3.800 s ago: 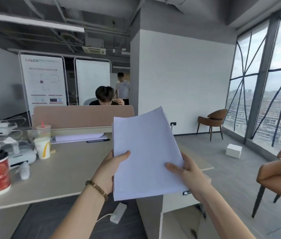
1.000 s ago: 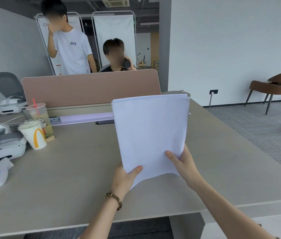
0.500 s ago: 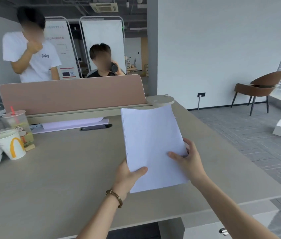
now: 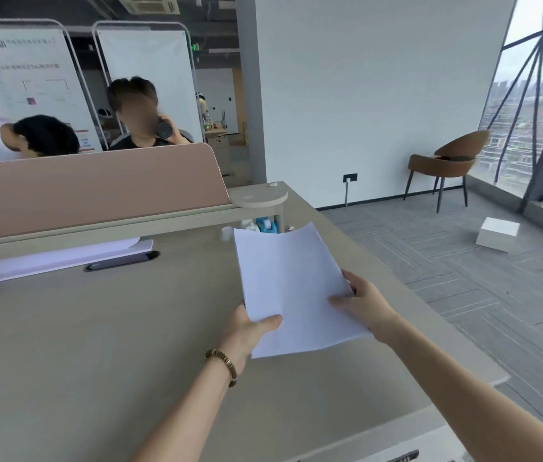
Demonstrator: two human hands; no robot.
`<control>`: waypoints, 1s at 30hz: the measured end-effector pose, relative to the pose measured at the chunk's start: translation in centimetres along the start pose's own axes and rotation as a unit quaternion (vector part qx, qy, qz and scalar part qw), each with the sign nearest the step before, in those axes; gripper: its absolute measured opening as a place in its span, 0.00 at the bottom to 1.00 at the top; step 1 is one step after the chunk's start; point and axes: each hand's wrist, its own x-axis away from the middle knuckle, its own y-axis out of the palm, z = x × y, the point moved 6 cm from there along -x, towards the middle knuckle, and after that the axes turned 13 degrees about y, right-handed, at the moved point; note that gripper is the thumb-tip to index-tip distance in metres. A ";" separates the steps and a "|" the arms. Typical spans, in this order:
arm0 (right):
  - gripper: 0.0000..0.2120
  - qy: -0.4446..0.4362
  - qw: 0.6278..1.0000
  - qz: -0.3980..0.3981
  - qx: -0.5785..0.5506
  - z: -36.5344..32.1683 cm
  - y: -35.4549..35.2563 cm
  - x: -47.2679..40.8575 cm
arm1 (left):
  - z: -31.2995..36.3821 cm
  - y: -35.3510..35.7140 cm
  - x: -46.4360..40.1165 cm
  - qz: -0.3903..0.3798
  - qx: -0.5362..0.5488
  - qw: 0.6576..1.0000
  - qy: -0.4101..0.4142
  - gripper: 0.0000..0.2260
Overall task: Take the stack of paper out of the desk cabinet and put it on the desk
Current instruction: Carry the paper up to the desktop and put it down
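A stack of white paper (image 4: 291,285) is held low over the right part of the beige desk (image 4: 96,345), tilted nearly flat. My left hand (image 4: 246,331), with a bead bracelet on the wrist, grips its near left edge, thumb on top. My right hand (image 4: 363,303) grips its right edge, fingers on top. Whether the stack touches the desk I cannot tell. The desk cabinet shows only as a dark handle (image 4: 400,456) at the bottom edge.
A pink divider screen (image 4: 90,191) runs along the desk's far side, with two people behind it. Flat papers (image 4: 63,256) and a dark pen-like object (image 4: 121,261) lie near it. A round shelf (image 4: 258,196) stands over small items. Brown chair (image 4: 446,161) and white box (image 4: 498,233) on the floor.
The stack has come down from upright in front of me to nearly flat, low over the desk's right part. My view has swung right; the cups have left the frame.
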 end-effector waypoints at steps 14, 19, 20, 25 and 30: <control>0.24 0.035 0.993 0.031 0.110 1.4 -2.7 -10.8 | -0.9 4.0 -8.1 0.049 -0.220 0.974 -0.007 0.20; 0.28 0.028 0.990 0.028 0.138 1.0 -3.3 -12.7 | -0.6 4.4 -10.0 0.049 -0.394 0.918 0.023 0.17; 0.29 0.030 0.987 0.029 0.153 1.0 -3.3 -13.0 | -0.7 4.4 -10.2 0.037 -0.409 0.912 0.015 0.18; 0.32 0.068 0.929 0.088 0.354 1.8 -3.2 -13.8 | -2.3 4.2 -10.5 -0.061 -0.489 0.870 -0.007 0.33; 0.40 0.041 0.903 0.149 0.401 1.6 -3.6 -13.4 | -3.0 3.8 -9.9 -0.065 -0.575 0.815 0.000 0.40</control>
